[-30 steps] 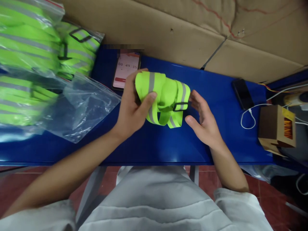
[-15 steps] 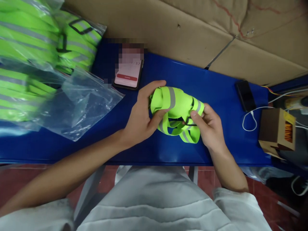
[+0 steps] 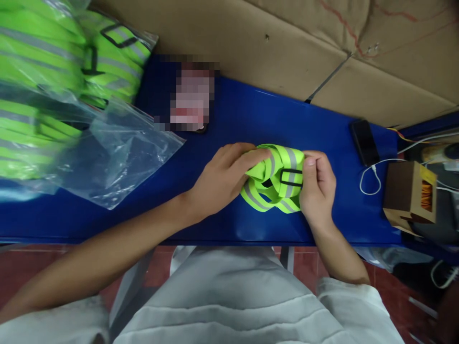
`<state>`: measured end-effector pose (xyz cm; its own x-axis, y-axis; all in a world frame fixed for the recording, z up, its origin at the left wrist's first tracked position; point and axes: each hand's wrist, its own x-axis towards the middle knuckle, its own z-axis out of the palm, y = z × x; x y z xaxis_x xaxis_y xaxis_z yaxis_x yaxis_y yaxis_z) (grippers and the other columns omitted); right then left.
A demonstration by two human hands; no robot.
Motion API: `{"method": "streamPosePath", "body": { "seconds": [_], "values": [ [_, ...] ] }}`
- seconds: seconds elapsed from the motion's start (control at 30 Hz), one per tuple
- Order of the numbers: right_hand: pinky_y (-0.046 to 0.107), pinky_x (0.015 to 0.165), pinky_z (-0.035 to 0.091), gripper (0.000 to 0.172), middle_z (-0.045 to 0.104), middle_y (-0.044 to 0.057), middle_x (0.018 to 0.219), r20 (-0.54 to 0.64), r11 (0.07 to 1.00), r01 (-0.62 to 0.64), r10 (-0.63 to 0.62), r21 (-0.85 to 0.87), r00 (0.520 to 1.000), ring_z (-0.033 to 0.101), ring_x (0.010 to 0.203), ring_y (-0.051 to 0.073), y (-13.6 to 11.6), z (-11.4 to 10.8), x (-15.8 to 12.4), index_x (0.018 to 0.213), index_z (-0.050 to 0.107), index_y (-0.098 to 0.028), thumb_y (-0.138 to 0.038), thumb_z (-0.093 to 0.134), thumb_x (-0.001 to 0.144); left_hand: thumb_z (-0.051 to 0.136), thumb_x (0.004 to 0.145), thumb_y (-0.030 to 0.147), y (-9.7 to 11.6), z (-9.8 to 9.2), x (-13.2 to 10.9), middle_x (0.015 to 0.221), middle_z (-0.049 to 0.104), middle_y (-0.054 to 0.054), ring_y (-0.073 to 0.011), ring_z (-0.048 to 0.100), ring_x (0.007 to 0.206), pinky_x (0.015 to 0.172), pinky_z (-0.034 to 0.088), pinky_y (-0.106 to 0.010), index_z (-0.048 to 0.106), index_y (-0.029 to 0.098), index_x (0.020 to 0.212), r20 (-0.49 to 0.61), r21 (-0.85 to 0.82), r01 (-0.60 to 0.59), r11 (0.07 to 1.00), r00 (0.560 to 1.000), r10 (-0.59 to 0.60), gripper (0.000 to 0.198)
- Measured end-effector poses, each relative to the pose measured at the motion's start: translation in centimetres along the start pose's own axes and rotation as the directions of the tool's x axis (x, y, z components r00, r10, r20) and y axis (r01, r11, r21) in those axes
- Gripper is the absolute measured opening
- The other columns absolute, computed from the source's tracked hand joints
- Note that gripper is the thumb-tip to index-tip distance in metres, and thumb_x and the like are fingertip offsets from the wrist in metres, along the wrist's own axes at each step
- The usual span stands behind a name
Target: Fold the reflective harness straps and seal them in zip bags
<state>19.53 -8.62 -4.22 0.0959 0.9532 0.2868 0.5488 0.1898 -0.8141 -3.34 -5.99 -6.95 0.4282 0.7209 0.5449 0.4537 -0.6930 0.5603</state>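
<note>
A neon-yellow reflective strap [image 3: 258,203] with a grey stripe is bundled in loops between my two hands, above the blue table. My left hand [image 3: 224,179] is closed on the bundle's left side, its thumb and fingers over the folded layers. On the right, my right hand [image 3: 318,186] pinches the strap's edge between thumb and curled fingers. A black rectangular buckle [image 3: 291,177] sits on the strap just left of my right thumb, facing up. The lower loops hang toward the table's front edge.
Clear plastic bags [image 3: 125,153] with more neon reflective straps [image 3: 39,57] lie at the left. A partly blurred phone [image 3: 191,102] rests behind my hands. On the right are a dark phone [image 3: 365,142], a white cable [image 3: 379,184] and a small cardboard box [image 3: 407,193]. Large cardboard [image 3: 287,52] stands along the back.
My left hand has moved right and turned over the bundle, which is now more compact. The buckle has turned to lie face up, and my right hand has shifted its grip to the edge.
</note>
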Motion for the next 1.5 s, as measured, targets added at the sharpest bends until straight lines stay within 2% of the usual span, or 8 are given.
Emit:
{"method": "streamPosePath", "body": {
  "seconds": [0.23, 0.5, 0.67, 1.0, 1.13, 1.23, 1.33, 1.5],
  "values": [
    [0.027, 0.050, 0.041, 0.028, 0.054, -0.005, 0.067, 0.215, 0.938, -0.268, 0.222, 0.220, 0.951, 0.050, 0.053, 0.011, -1.0, 1.0, -1.3, 0.096, 0.062, -0.025, -0.053, 0.061, 0.101, 0.051, 0.092, 0.002, 0.3, 0.3, -0.3, 0.139, 0.067, -0.007, -0.0220, 0.064, 0.130, 0.112, 0.052, -0.036, 0.051, 0.023, 0.146, -0.084, -0.125, 0.100, 0.987, 0.990, -0.110, 0.058],
    [0.028, 0.063, 0.046, 0.042, 0.057, -0.002, 0.073, 0.303, 0.938, -0.281, 0.212, 0.203, 0.929, 0.054, 0.067, 0.014, -1.8, 1.5, -0.7, 0.084, 0.057, -0.024, -0.064, 0.060, 0.098, 0.053, 0.090, 0.007, 0.1, 0.2, -0.5, 0.144, 0.065, -0.006, -0.0247, 0.062, 0.133, 0.117, 0.050, -0.040, 0.055, 0.024, 0.146, -0.043, -0.113, 0.219, 0.969, 0.973, -0.225, 0.059],
    [0.030, 0.066, 0.045, 0.032, 0.057, -0.003, 0.077, 0.347, 0.946, -0.281, 0.212, 0.161, 0.914, 0.053, 0.069, 0.015, -0.9, 1.8, -1.0, 0.099, 0.059, -0.025, -0.056, 0.063, 0.099, 0.061, 0.089, 0.012, 0.3, 0.0, -0.1, 0.139, 0.067, -0.007, -0.0241, 0.065, 0.125, 0.112, 0.052, -0.038, 0.058, 0.023, 0.143, -0.049, -0.217, 0.284, 0.934, 0.952, -0.301, 0.055],
    [0.042, 0.086, 0.046, 0.038, 0.056, 0.000, 0.082, 0.144, 0.946, 0.104, -0.063, -0.306, 0.988, 0.055, 0.081, 0.020, -0.4, 1.6, -0.9, 0.089, 0.049, -0.025, -0.054, 0.074, 0.092, 0.090, 0.077, 0.040, 0.4, 0.2, 1.1, 0.116, 0.076, -0.007, -0.0266, 0.072, 0.111, 0.097, 0.060, -0.036, 0.070, 0.017, 0.119, 0.293, -0.766, 0.560, 0.315, 0.740, -0.605, 0.052],
    [0.048, 0.103, 0.051, 0.068, 0.056, 0.011, 0.130, 0.081, 1.000, 0.017, -0.015, -0.024, 0.997, 0.056, 0.124, 0.030, -0.3, 1.7, -0.6, 0.130, 0.048, -0.029, -0.057, 0.084, 0.080, 0.091, 0.076, 0.039, 0.8, 0.2, 1.1, 0.119, 0.077, -0.006, -0.0259, 0.073, 0.109, 0.091, 0.062, -0.034, 0.072, 0.020, 0.117, 0.355, -0.825, 0.542, 0.159, 0.717, -0.600, 0.049],
    [0.048, 0.103, 0.057, 0.081, 0.062, 0.011, 0.136, 0.313, 0.945, -0.237, 0.160, 0.224, 0.936, 0.062, 0.126, 0.031, -0.3, 2.0, -0.6, 0.144, 0.044, -0.032, -0.059, 0.084, 0.079, 0.090, 0.078, 0.038, 1.0, 0.4, 0.9, 0.119, 0.077, -0.007, -0.0247, 0.074, 0.105, 0.086, 0.062, -0.033, 0.071, 0.020, 0.119, 0.413, -0.818, 0.566, 0.098, 0.698, -0.585, 0.048],
    [0.047, 0.099, 0.061, 0.068, 0.071, 0.009, 0.126, 0.469, 0.870, -0.404, 0.242, 0.281, 0.849, 0.070, 0.117, 0.030, -0.1, 2.3, -0.7, 0.128, 0.060, -0.026, -0.059, 0.088, 0.075, 0.090, 0.076, 0.035, 0.8, 0.2, 1.0, 0.113, 0.076, -0.005, -0.0212, 0.073, 0.097, 0.081, 0.061, -0.030, 0.068, 0.020, 0.118, 0.427, -0.790, 0.603, 0.111, 0.671, -0.606, 0.050],
    [0.044, 0.098, 0.062, 0.066, 0.075, 0.007, 0.125, 0.514, 0.836, -0.453, 0.253, 0.310, 0.819, 0.072, 0.114, 0.027, -0.2, 2.0, -1.0, 0.131, 0.062, -0.026, -0.050, 0.090, 0.076, 0.090, 0.073, 0.029, -0.3, -1.2, 1.8, 0.089, 0.068, 0.002, -0.0146, 0.065, 0.080, 0.072, 0.054, -0.025, 0.066, 0.019, 0.105, 0.490, -0.679, 0.676, 0.286, 0.707, -0.509, 0.041]
  ]
}}
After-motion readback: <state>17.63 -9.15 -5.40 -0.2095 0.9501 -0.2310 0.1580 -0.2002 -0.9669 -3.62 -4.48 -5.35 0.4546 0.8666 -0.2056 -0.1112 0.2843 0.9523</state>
